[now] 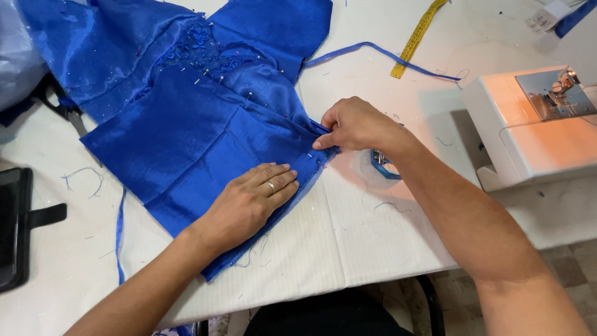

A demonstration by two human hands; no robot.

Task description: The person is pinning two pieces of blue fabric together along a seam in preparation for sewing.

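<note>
The left hand (pixel 252 202) is lying flat, fingers together and stretched out, pressing down the lower edge of a blue garment (pixel 186 124) that is spread over the white tabletop (pixel 348 236). It is holding nothing, only weighting the cloth. The right hand (pixel 354 124) is working at the garment's right edge, its fingers (pixel 323 142) narrowed into a pinch on a fold of the fabric; whether a pin is sitting between them I cannot tell. Pins are already dotting the seam lines and the lace panel higher up.

Just beside the right wrist a small blue pin holder (pixel 384 165) is resting on the tabletop. A yellow tape measure (pixel 416 34) and a blue fabric strip (pixel 379 56) are lying farther back, a white sewing machine (pixel 535 124) is standing at the right, scissors (pixel 62 109) are peeking out from under the cloth at the left, and a black case (pixel 15 227) is sitting at the left edge.

The satin looks slippery, so the fold could be creeping out of line if the flat hand eases its pressure. The pins already standing in the seam could be pricking either hand as it slides along. The right forearm is passing close over the pin holder and might be knocking it off the near edge.
</note>
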